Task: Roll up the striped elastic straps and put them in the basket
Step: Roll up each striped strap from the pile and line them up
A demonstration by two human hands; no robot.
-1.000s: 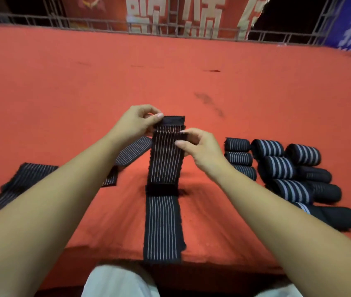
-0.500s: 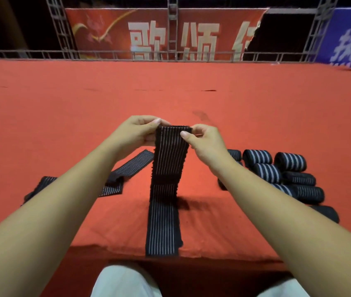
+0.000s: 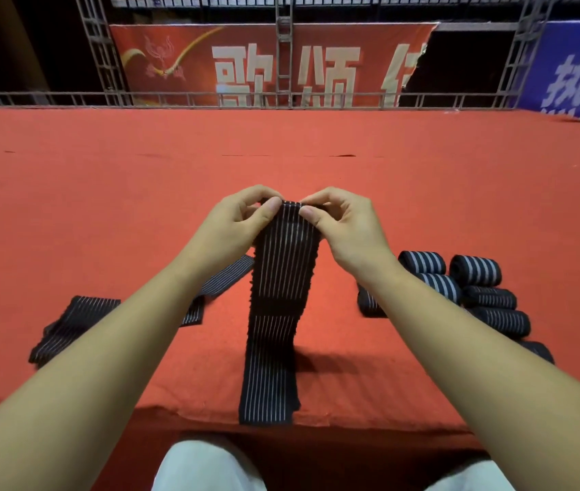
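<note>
Closing inward, pinching the black white-striped elastic strap [image 3: 281,288] with left hand [image 3: 235,225] and right hand [image 3: 347,226], rolled straps [image 3: 474,269] finished, flat straps [image 3: 76,318] waiting.

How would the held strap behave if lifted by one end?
Probably floppy: the strap sags from the left hand and right hand onto the table. Likely light: fingertip pinches hold it. Once rolled, it could roll away.
</note>
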